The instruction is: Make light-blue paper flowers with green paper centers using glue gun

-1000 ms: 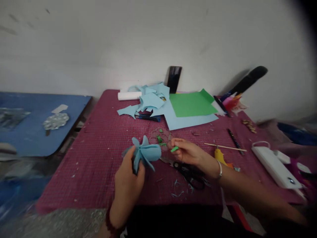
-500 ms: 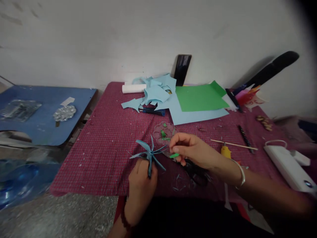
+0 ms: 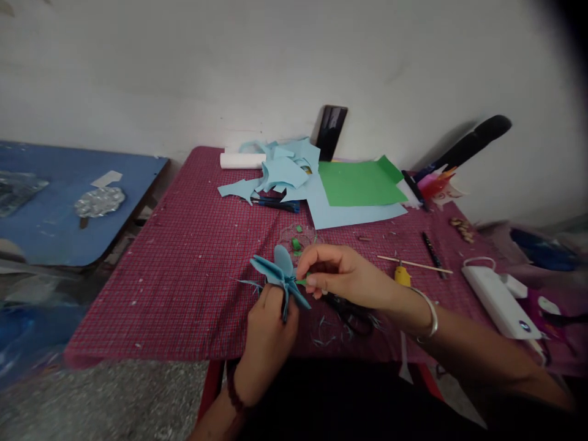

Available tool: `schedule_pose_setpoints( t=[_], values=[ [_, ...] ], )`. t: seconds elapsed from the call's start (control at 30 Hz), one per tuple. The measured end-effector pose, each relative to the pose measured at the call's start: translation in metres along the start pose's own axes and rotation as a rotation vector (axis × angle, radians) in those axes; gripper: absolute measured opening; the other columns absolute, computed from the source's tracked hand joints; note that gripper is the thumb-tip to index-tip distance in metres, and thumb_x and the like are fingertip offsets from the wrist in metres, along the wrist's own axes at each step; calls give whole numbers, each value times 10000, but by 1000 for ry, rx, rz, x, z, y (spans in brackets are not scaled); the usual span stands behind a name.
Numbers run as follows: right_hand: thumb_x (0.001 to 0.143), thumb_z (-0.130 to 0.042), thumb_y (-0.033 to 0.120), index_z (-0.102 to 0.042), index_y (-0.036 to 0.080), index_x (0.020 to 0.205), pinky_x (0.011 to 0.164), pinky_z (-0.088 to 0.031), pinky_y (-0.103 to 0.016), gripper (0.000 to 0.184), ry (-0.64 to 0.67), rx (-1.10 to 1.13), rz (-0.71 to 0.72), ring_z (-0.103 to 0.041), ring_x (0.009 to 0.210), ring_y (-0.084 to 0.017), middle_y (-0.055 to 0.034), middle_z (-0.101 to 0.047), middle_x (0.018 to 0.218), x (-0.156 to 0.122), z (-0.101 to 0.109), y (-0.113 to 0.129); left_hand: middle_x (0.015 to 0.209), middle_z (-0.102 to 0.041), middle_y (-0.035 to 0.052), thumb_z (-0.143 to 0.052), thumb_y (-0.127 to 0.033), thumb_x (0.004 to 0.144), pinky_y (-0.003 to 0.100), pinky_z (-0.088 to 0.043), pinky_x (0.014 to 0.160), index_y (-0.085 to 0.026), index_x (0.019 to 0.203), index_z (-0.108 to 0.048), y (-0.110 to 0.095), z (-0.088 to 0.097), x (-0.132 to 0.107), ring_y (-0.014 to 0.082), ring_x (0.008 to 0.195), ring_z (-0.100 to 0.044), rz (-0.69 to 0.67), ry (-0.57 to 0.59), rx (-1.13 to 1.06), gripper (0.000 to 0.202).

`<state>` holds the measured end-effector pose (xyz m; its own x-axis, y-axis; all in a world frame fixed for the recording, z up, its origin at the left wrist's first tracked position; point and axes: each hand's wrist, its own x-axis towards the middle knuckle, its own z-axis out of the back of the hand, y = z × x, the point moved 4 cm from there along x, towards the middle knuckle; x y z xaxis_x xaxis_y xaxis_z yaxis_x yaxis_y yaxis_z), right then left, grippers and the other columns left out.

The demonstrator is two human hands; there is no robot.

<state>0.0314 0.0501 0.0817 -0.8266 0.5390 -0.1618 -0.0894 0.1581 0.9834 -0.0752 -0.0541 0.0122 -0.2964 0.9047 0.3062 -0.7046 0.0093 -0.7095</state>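
My left hand (image 3: 271, 327) is closed around the underside of a blue paper flower (image 3: 283, 266), whose folded petals spread out above my fingers. Pinched between the thumb and fingers of my right hand (image 3: 333, 275) is a small green paper strip (image 3: 302, 282). Its tip reaches the middle of the flower; whether it touches the petals I cannot tell. Behind the flower, bits of green paper (image 3: 296, 244) lie in a clear plastic dish (image 3: 287, 233). Black scissors (image 3: 353, 315) rest partly under my right hand.
Green paper (image 3: 361, 184) and blue paper scraps (image 3: 282, 174) lie at the back by a leaning phone (image 3: 331, 131). To the right are a yellow glue gun (image 3: 402, 275), a wooden stick (image 3: 416, 264), a black pen (image 3: 432, 250) and a white power strip (image 3: 500, 300).
My right hand has brought the green strip left to the flower's middle. My left hand has tilted the flower, so its petals show more broadly. The view has shifted slightly.
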Motion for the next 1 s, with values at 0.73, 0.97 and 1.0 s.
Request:
schedule_pose_setpoints(
  t=[0.73,0.97,1.0],
  values=[
    [831,-576,143,-617,181,887,579,-425,-218,79,10,-304,91,-530,624,-81,31,-564,744,13,-2,-1,777,-628,5,-557,-131,839,259,-471,642,-210,863,-560,-3,8,10,153,712,-617,19,-28,-60,83],
    [815,-547,39,-614,189,865,735,-419,-268,172,-41,-743,348,-538,802,-138,1,-559,821,19,-4,12,790,-644,19,-591,-178,813,279,-489,631,-200,850,-562,-7,9,15,176,741,-631,-12,-49,-93,51],
    [819,-545,37,-611,193,873,745,-421,-268,178,-34,-752,350,-541,817,-140,-3,-560,839,19,-4,12,790,-644,19,-590,-179,814,282,-492,636,-198,848,-562,-6,8,15,177,743,-631,-13,-48,-93,49]
  ],
)
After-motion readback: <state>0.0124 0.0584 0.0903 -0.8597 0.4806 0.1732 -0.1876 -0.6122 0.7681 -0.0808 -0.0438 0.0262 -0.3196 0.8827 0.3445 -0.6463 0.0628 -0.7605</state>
